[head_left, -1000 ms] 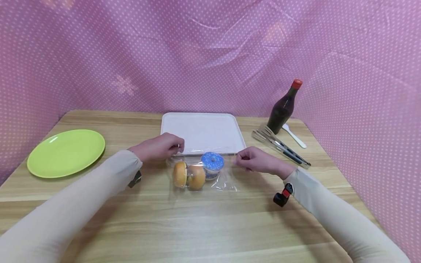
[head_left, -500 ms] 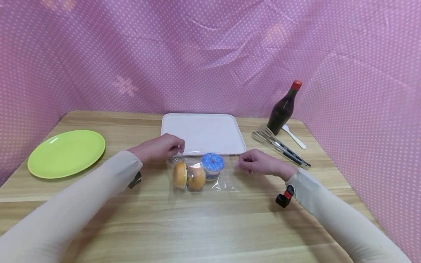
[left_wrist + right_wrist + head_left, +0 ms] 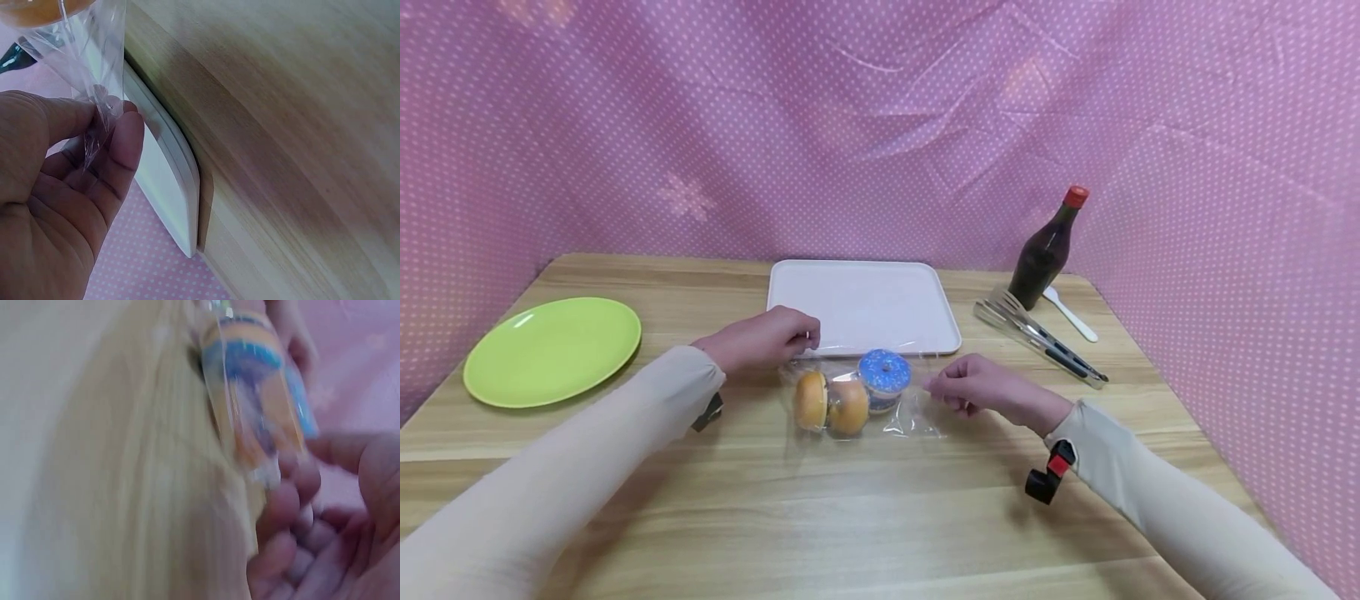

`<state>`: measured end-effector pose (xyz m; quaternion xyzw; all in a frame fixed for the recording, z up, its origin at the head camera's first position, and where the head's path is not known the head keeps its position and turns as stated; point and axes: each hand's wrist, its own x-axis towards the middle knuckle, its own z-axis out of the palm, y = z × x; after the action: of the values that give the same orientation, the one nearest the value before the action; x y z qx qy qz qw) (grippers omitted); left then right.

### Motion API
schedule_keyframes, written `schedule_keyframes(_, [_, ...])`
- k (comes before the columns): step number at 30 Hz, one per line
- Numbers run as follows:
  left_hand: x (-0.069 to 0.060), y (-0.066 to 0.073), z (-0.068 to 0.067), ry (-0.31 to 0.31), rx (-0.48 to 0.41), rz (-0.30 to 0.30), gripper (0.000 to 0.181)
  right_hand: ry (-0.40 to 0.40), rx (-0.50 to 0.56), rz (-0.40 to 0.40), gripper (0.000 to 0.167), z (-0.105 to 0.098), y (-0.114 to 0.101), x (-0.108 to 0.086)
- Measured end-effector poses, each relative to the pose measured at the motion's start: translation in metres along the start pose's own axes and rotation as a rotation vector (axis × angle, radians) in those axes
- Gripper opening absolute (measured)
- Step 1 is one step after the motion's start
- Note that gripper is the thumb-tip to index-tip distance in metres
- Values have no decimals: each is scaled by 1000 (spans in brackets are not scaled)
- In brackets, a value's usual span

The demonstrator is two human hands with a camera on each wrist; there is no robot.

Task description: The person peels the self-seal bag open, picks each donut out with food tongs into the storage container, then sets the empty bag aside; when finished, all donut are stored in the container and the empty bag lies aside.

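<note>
A clear plastic bag (image 3: pixel 917 417) holds two bun-like rolls (image 3: pixel 848 407) and blue sprinkled donuts (image 3: pixel 885 372). The left hand (image 3: pixel 767 335) pinches the bag's left upper corner; in the left wrist view, gathered film of the bag (image 3: pixel 100 112) is between the thumb and fingers of the left hand (image 3: pixel 62 181). At the bag's right edge is the right hand (image 3: pixel 992 389), fingers bent. The blurred right wrist view has the right hand (image 3: pixel 331 519) with its fingertips at the bag's end (image 3: pixel 262 469); whether they grip the film cannot be told.
Behind the bag lies a white tray (image 3: pixel 865 304). A green plate (image 3: pixel 553 352) is at the left. At the right back stand or lie a dark bottle with a red cap (image 3: pixel 1042 254), metal tongs (image 3: pixel 1045 342) and a white utensil (image 3: pixel 1075 317). Pink dotted cloth (image 3: pixel 880 150) hangs behind.
The right hand has moved a little toward the front and, most recently, left along the bag's right edge. The left hand and the bag's contents have hardly moved.
</note>
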<state>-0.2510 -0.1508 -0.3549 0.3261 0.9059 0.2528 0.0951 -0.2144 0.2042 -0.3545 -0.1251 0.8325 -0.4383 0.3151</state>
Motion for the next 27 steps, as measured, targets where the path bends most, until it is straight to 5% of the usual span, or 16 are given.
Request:
schedule_keyframes(5, [-1, 1, -1, 0, -1, 0, 24, 64, 47, 68, 42, 12, -3, -1])
schedule_keyframes(14, [-1, 2, 0, -9, -16, -5, 28, 130, 42, -13, 19, 16, -4, -2])
schedule_keyframes(27, [-2, -1, 0, 29, 24, 98, 25, 63, -60, -65, 21, -1, 9, -15])
